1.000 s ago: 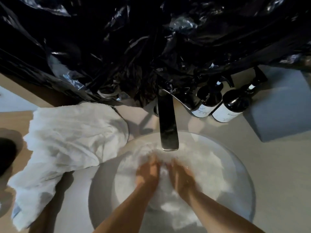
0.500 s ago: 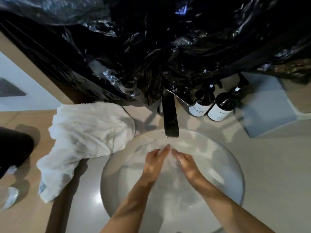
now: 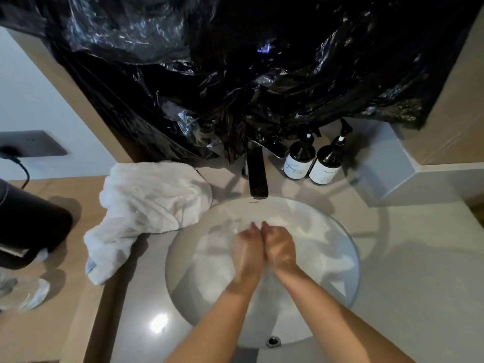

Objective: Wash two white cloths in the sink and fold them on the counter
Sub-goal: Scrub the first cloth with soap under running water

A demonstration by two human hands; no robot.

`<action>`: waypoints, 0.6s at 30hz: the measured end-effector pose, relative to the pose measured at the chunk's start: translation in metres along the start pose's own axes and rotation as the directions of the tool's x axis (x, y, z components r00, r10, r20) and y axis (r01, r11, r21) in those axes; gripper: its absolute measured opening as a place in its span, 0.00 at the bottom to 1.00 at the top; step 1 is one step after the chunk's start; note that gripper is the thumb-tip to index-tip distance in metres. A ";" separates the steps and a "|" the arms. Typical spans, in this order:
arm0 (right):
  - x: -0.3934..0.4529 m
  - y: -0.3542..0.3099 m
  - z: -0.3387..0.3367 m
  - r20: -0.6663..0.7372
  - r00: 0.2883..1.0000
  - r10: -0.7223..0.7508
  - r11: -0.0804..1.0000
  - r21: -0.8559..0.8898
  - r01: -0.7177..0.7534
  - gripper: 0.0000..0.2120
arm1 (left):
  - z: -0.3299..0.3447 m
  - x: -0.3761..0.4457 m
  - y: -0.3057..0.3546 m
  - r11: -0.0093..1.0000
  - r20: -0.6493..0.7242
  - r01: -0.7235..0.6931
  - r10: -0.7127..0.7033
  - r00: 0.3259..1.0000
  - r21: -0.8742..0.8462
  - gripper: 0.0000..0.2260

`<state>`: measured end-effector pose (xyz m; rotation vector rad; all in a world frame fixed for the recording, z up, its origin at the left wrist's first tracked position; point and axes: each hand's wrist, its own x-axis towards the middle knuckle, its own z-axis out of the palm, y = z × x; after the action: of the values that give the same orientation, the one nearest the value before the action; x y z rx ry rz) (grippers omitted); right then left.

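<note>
A round white sink holds water with one white cloth sunk in it, its folds pale under the surface. My left hand and my right hand are in the water at the basin's middle, pressed side by side with knuckles up. Their fingers curl down into the wet cloth and bunch it between them. The fingertips are hidden under water. A second white cloth lies crumpled on the counter left of the sink, one end hanging toward the front.
A dark faucet reaches over the sink's back rim. Two dark pump bottles and a grey box stand behind at the right. Black plastic sheeting covers the wall. A dark object sits at the far left.
My hands went from lying with fingers stretched over the cloth to curling together into it at the basin's middle. The view has pulled back and shifted, showing more of the counter.
</note>
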<state>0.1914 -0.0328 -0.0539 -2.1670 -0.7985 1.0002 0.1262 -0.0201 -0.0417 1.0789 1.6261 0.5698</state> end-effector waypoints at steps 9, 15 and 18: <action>-0.008 0.010 0.017 0.011 1.000 -0.024 0.998 0.057 0.023 0.22 | -0.002 0.011 -0.017 0.999 -0.029 -0.008 0.007 1.000 -0.031 0.22; 0.008 0.000 0.003 0.039 0.999 -0.007 0.997 0.075 0.004 0.24 | 0.003 0.004 -0.013 0.996 0.009 -0.012 0.013 1.000 -0.084 0.20; -0.004 0.004 0.014 0.135 0.991 -0.010 0.998 0.070 0.001 0.25 | -0.004 0.029 -0.021 0.999 -0.060 0.016 -0.019 0.998 -0.050 0.21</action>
<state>0.1794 -0.0344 -0.0622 -2.0537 -0.8191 1.1651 0.1138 -0.0047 -0.0711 1.0187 1.6637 0.6327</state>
